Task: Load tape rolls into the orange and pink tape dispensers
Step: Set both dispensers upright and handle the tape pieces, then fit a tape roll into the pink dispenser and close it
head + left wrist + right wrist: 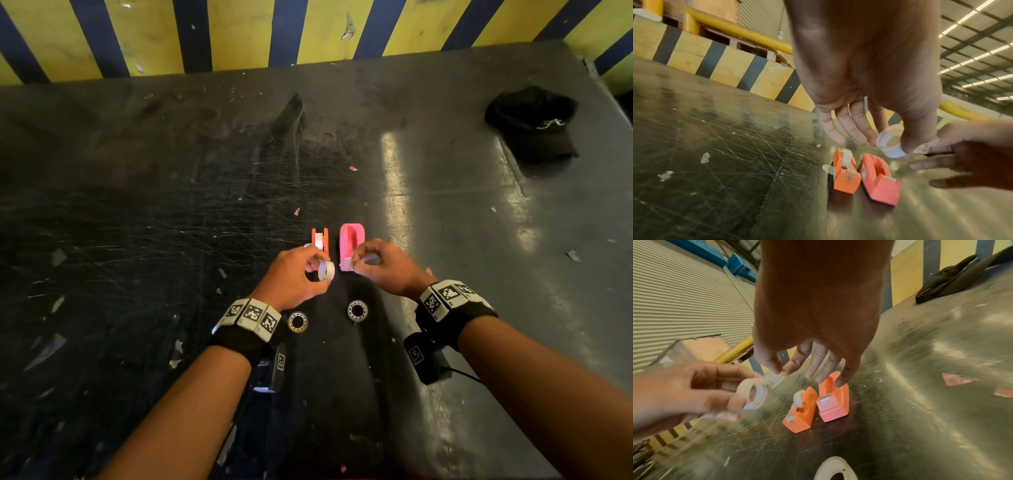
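Two small dispensers stand side by side on the dark table: the orange dispenser with a tape roll in it, and the pink dispenser, whose cradle holds no roll. My left hand grips a clear tape roll just in front of them, above the table. My right hand pinches the roll's loose tape end between thumb and forefinger, over the pink dispenser's near end.
Two more tape rolls lie flat near my wrists: one roll on the left, another roll on the right. A black cap sits at the far right. A yellow and blue striped wall bounds the far edge.
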`<state>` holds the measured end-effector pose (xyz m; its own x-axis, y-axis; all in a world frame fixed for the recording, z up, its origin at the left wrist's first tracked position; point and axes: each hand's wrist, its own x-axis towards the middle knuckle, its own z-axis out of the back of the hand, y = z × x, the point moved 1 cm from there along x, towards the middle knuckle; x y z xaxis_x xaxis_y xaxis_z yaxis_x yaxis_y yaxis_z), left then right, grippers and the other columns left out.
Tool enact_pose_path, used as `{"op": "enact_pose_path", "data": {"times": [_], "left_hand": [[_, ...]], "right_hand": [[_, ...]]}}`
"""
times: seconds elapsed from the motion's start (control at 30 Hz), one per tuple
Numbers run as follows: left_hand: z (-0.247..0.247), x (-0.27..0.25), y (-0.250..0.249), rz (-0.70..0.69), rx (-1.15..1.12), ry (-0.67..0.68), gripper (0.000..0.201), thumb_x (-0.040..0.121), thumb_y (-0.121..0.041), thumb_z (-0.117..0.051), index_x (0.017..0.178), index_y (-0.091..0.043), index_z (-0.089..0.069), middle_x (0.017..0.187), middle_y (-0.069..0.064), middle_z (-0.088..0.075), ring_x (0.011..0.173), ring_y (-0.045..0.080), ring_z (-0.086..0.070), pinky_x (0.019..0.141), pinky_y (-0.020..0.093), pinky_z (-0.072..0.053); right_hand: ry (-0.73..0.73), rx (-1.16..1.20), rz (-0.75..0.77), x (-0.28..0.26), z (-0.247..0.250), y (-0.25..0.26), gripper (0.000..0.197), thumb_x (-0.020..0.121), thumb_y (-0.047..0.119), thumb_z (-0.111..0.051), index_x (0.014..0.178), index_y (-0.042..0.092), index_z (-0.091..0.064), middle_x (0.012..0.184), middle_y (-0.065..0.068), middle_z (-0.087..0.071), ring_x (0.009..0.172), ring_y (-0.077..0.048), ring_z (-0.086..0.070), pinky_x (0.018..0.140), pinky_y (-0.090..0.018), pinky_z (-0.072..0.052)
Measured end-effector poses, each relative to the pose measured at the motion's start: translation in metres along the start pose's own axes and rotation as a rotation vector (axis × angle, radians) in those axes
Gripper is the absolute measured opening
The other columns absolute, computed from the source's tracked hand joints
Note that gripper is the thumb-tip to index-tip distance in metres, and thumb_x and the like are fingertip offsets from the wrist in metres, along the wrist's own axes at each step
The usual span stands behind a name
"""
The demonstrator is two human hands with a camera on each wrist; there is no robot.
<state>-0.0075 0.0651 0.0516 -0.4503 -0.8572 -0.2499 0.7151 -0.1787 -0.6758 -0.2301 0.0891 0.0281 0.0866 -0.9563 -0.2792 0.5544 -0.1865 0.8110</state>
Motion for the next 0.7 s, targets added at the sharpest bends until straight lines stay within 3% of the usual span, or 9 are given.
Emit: {"op": "enact_pose_path", "data": {"times": [0.1,0.2,0.3,0.4,0.5,0.63,0.67,0.7], "left_hand": [[-0.022,-0.010,0.004,0.070,0.174,0.074,0.035,0.074,-0.026,-0.084,0.106,-0.025,-0.071,0.106,-0.003,-0.068,0.097,0.015,-0.066,0.088,0.037,-0.058],[-0.052,-0.017,0.011,0.104,0.362,0.166,0.035,0.077,-0.032,-0.081,0.108,-0.024,-0.069,0.111,0.001,-0.065,0.106,0.022,-0.063,0.092,0.040,-0.053],[-0.074,-0.021,0.018,0.131,0.499,0.187,0.040,0.080,-0.037,-0.077,0.116,-0.026,-0.065,0.119,0.002,-0.063,0.115,0.026,-0.059,0.094,0.042,-0.049],[-0.086,-0.022,0.020,0.132,0.535,0.152,0.056,0.078,-0.046,-0.079,0.127,-0.029,-0.059,0.128,0.000,-0.058,0.121,0.025,-0.054,0.098,0.043,-0.046],[-0.089,-0.016,0.010,0.057,0.512,0.076,0.061,0.077,-0.056,-0.074,0.130,-0.031,-0.056,0.127,-0.001,-0.056,0.121,0.024,-0.052,0.098,0.043,-0.044],[-0.102,-0.002,-0.019,0.001,0.573,0.127,0.060,0.079,-0.055,-0.071,0.130,-0.028,-0.054,0.126,0.002,-0.059,0.119,0.028,-0.055,0.096,0.046,-0.044],[-0.107,0.001,-0.024,0.010,0.596,0.151,0.060,0.081,-0.054,-0.071,0.131,-0.026,-0.054,0.127,0.004,-0.060,0.120,0.029,-0.055,0.097,0.046,-0.043],[-0.112,0.003,-0.028,0.023,0.609,0.171,0.059,0.082,-0.053,-0.071,0.132,-0.025,-0.054,0.128,0.006,-0.060,0.121,0.030,-0.055,0.097,0.047,-0.044]], "right_hand": [[0.000,-0.023,-0.073,-0.005,0.006,-0.006,0.009,0.090,0.021,-0.074,0.089,0.011,-0.074,0.096,-0.002,-0.073,0.090,-0.012,-0.067,0.084,-0.030,-0.050],[0.059,-0.046,-0.138,-0.014,0.006,-0.009,0.014,0.092,0.018,-0.072,0.096,0.005,-0.074,0.092,-0.002,-0.071,0.085,-0.011,-0.065,0.076,-0.023,-0.049],[0.084,-0.054,-0.157,-0.021,0.003,-0.018,0.012,0.092,0.019,-0.072,0.096,0.008,-0.075,0.096,-0.006,-0.074,0.094,-0.021,-0.069,0.091,-0.037,-0.056],[0.106,-0.068,-0.182,-0.028,0.003,-0.019,0.015,0.095,0.020,-0.070,0.101,0.007,-0.074,0.096,-0.001,-0.070,0.092,-0.015,-0.065,0.087,-0.030,-0.052],[0.099,-0.053,-0.199,-0.035,0.005,-0.020,0.017,0.096,0.021,-0.070,0.104,0.006,-0.073,0.094,0.002,-0.069,0.084,-0.007,-0.062,0.091,-0.027,-0.054],[0.087,-0.055,-0.224,-0.046,0.012,-0.027,0.017,0.097,0.021,-0.070,0.102,0.005,-0.074,0.101,-0.006,-0.075,0.095,-0.016,-0.069,0.081,0.001,-0.040],[0.077,-0.052,-0.219,-0.050,0.014,-0.028,0.015,0.096,0.020,-0.070,0.099,0.006,-0.074,0.101,-0.007,-0.076,0.098,-0.018,-0.070,0.085,-0.001,-0.042],[0.073,-0.046,-0.212,-0.053,0.015,-0.031,0.012,0.095,0.020,-0.070,0.096,0.009,-0.074,0.099,-0.008,-0.077,0.098,-0.020,-0.072,0.092,-0.012,-0.048]]}}
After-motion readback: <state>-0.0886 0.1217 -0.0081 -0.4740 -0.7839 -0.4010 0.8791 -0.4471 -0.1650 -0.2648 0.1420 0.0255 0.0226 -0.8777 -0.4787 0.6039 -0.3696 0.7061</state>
